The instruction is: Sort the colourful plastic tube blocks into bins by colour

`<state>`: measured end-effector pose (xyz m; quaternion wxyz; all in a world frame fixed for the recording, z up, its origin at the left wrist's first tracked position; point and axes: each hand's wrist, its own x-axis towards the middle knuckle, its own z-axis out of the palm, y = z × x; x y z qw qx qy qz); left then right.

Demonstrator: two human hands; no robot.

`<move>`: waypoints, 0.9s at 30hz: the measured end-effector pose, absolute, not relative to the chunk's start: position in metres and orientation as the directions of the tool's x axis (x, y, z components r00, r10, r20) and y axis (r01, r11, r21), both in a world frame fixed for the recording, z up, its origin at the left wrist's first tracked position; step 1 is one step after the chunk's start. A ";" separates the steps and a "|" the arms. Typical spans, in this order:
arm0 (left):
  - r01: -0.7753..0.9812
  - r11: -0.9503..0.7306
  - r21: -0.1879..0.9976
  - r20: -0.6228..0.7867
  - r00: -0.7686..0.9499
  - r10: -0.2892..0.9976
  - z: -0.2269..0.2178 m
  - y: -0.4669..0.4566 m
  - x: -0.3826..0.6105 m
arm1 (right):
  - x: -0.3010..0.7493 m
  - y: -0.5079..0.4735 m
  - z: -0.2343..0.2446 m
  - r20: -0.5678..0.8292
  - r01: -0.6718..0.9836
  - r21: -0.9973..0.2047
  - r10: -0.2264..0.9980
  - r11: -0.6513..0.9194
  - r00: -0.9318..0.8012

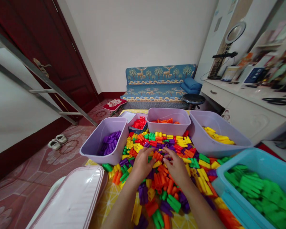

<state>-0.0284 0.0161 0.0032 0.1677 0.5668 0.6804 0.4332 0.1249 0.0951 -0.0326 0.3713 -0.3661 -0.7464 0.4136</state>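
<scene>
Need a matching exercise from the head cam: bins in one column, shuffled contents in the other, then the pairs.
Bins
1. Lilac bin, left of view
2. Lilac bin, far middle
3. Lilac bin, right of view
4. Teal bin, nearest on the right

Contents
A. Yellow plastic pieces
B. Green plastic pieces
C. Purple plastic pieces
D. Orange and red plastic pieces

Pairs: 1-C, 2-D, 3-A, 4-B

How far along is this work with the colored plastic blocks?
Early on, it seems. Done: purple blocks in a lilac tub, yellow blocks in another, green blocks in a teal tub. In hand: the left hand and right hand touch the mixed pile. Left: that large pile.
</scene>
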 end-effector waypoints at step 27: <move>0.279 -0.078 0.957 0.209 -0.480 0.852 -0.037 0.032 -0.012 | 0.129 0.144 0.045 0.337 -0.209 -0.929 0.930 0.304 -0.146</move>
